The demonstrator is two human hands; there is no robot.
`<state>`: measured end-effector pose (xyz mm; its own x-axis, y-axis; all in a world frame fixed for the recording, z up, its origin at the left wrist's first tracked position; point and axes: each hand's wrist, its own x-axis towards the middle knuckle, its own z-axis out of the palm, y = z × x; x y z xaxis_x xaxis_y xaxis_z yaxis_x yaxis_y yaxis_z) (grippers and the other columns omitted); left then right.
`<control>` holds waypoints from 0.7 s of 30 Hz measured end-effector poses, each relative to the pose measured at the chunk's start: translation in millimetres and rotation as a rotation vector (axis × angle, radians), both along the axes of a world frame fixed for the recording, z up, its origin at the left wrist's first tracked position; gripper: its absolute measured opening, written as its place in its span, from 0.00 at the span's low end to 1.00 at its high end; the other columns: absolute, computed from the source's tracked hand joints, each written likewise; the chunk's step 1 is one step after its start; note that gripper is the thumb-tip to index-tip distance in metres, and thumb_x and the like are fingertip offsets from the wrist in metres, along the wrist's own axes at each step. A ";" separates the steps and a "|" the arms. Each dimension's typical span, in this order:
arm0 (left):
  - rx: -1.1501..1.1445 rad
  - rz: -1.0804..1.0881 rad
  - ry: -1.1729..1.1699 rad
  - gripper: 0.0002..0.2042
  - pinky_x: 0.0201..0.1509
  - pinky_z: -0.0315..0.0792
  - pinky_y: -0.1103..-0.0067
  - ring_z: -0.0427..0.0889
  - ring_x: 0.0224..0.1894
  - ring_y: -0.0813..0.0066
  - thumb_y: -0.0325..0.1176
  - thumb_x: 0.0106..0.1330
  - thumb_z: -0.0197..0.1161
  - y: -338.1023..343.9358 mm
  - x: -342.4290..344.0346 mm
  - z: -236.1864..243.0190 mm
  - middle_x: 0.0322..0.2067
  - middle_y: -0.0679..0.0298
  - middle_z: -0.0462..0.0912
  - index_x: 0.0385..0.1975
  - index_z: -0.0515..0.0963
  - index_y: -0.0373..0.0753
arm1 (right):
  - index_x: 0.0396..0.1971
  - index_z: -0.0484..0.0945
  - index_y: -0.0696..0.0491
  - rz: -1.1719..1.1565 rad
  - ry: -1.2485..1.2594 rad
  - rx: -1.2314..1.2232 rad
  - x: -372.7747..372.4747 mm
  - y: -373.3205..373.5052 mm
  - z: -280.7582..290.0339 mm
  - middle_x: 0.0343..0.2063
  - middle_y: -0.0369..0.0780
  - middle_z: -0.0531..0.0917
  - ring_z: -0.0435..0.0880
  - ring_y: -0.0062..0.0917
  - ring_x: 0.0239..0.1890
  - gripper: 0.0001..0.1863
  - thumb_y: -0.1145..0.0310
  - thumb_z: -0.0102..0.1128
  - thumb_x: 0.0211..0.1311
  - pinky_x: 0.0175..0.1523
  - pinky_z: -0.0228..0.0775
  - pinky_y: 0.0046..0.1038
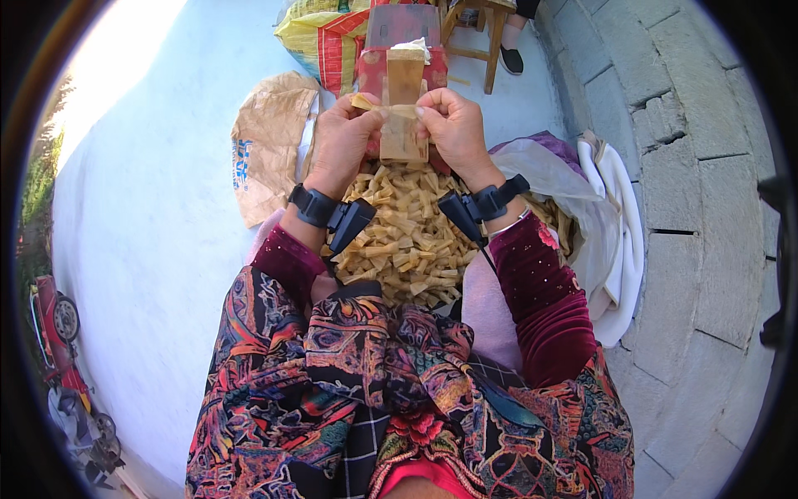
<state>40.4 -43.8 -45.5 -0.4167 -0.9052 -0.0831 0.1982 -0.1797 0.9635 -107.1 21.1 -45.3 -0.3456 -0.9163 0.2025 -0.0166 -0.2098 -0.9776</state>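
Both my hands are raised over a narrow wooden board (405, 75) that stands in front of me. Between them stretches a thin, tan, slightly see-through strip (401, 111). My left hand (342, 137) pinches its left end, where a folded tan bit sticks up past the fingers. At the other end my right hand (453, 129) is closed, thumb against forefinger. Just below the hands lies a large heap of small tan knotted pieces (407, 224), which look like tied strips of the same stuff. Each wrist wears a black strapped device.
A brown paper sack (270, 141) lies at the left. Behind the board are a red box (374, 66) and a yellow-red woven bag (320, 41). White plastic sacking (611, 241) lies along the block wall (706, 200) at right. Another person's foot (511, 60) shows beside a wooden stool (490, 41).
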 end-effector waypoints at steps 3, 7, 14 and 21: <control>-0.064 -0.089 0.132 0.05 0.19 0.63 0.90 0.68 0.19 0.88 0.24 0.56 0.60 -11.7 -3.4 -5.6 0.21 0.72 0.72 0.30 0.74 0.38 | 0.26 0.73 0.59 -0.033 0.038 0.026 -1.9 -11.1 -1.7 0.17 0.33 0.76 0.73 0.12 0.17 0.01 0.80 0.54 0.55 0.22 0.65 0.15; 0.030 0.011 0.079 0.05 0.19 0.63 0.89 0.68 0.19 0.87 0.23 0.55 0.60 -9.5 5.2 -7.3 0.21 0.72 0.72 0.30 0.73 0.39 | 0.27 0.73 0.58 0.029 0.043 0.055 5.1 -16.2 -4.4 0.18 0.32 0.76 0.71 0.11 0.18 0.01 0.79 0.54 0.56 0.24 0.65 0.14; 0.142 0.025 0.028 0.04 0.18 0.62 0.88 0.69 0.19 0.87 0.23 0.54 0.58 -5.7 7.6 -13.4 0.20 0.71 0.72 0.27 0.72 0.40 | 0.24 0.74 0.58 -0.004 0.234 0.043 5.6 -20.9 -16.2 0.17 0.32 0.75 0.73 0.13 0.18 0.01 0.78 0.54 0.53 0.25 0.65 0.15; -0.022 -0.003 -0.120 0.03 0.20 0.62 0.88 0.68 0.19 0.87 0.22 0.52 0.58 -7.3 21.8 3.7 0.20 0.70 0.72 0.25 0.72 0.37 | 0.20 0.75 0.57 -0.198 0.726 0.053 -14.3 -9.3 -2.2 0.17 0.45 0.78 0.79 0.35 0.21 0.02 0.75 0.55 0.45 0.28 0.70 0.29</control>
<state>62.3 -51.1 -41.8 -0.4076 -0.9062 -0.1129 0.0802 -0.1587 0.9841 -121.5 11.9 -47.6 -0.3014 -0.8659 0.3993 -0.6930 -0.0887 -0.7155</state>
